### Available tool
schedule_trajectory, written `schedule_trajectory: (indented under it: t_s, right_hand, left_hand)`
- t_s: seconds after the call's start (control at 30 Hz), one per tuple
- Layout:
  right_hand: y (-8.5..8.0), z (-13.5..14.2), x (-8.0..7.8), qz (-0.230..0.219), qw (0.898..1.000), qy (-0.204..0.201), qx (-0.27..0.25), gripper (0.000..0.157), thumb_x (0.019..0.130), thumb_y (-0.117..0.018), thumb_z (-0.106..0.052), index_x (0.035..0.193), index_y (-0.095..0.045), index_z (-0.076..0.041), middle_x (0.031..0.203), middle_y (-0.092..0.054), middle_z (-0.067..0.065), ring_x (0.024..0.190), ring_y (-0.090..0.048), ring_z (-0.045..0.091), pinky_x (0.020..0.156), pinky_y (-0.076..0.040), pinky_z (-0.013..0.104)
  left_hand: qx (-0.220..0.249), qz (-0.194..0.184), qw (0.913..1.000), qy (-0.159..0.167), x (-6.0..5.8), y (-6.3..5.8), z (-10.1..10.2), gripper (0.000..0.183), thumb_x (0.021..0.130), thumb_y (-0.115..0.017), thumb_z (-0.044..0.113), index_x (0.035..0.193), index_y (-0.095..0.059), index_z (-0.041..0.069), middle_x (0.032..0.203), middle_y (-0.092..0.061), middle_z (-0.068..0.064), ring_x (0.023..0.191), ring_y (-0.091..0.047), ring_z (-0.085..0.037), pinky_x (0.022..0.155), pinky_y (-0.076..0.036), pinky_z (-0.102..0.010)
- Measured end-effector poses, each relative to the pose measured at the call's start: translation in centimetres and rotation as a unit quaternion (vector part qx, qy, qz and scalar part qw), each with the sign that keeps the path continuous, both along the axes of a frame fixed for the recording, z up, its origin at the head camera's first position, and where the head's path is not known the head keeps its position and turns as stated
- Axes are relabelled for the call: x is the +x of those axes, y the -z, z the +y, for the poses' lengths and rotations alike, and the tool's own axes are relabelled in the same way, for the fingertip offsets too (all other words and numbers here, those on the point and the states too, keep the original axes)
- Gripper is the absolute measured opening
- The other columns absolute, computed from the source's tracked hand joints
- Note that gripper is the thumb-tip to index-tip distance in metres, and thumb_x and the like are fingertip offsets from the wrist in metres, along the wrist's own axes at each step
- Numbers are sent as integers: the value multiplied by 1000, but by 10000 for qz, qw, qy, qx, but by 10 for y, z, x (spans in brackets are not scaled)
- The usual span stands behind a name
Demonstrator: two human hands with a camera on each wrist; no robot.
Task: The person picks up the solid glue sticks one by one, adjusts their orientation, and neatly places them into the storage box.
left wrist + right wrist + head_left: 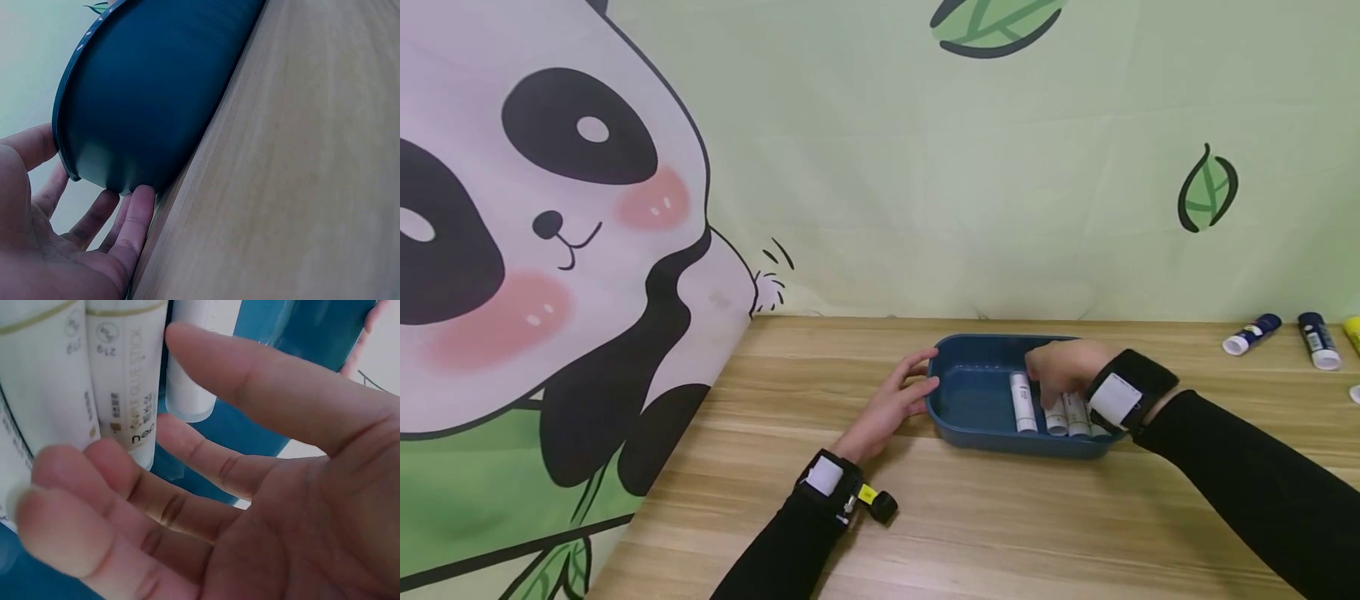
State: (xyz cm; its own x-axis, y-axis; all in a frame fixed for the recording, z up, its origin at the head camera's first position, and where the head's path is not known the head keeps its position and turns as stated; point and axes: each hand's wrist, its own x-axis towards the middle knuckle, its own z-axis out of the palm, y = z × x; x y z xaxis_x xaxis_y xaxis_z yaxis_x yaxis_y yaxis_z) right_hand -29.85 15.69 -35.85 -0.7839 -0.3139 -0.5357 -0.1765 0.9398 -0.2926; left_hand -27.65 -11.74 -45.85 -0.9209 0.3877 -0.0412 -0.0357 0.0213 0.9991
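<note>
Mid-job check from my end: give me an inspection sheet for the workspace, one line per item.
Surface: light wood-grain table.
Job's things: blue tray on the table; at least four white glue sticks inside, the leftmost set a little apart; others may be hidden.
Clutter: two navy-and-white tubes at the far right; a yellow item and a small white piece cut off by the frame edge.
Left hand: fingers touch the tray's left end.
Right hand: reaches into the tray at the sticks, thumb and fingers apart.
Cables: nothing seen.
Surroundings: pale green backdrop with panda and leaf pictures.
</note>
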Motion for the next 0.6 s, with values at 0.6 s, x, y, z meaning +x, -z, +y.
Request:
schedule_trajectory:
  t_s: [0.6]
  right_hand:
    - [-22,24,4,61,9934,-530,-1012,26,103,-62,-14,124,-56,1,76,-52,5,53,-52,14,50,-51,29]
  left_hand:
    - [15,29,10000,18,-1,0,0,52,108,-59,29,157,-44,24,156,-36,-15,132,-52,-31,105,-50,-39]
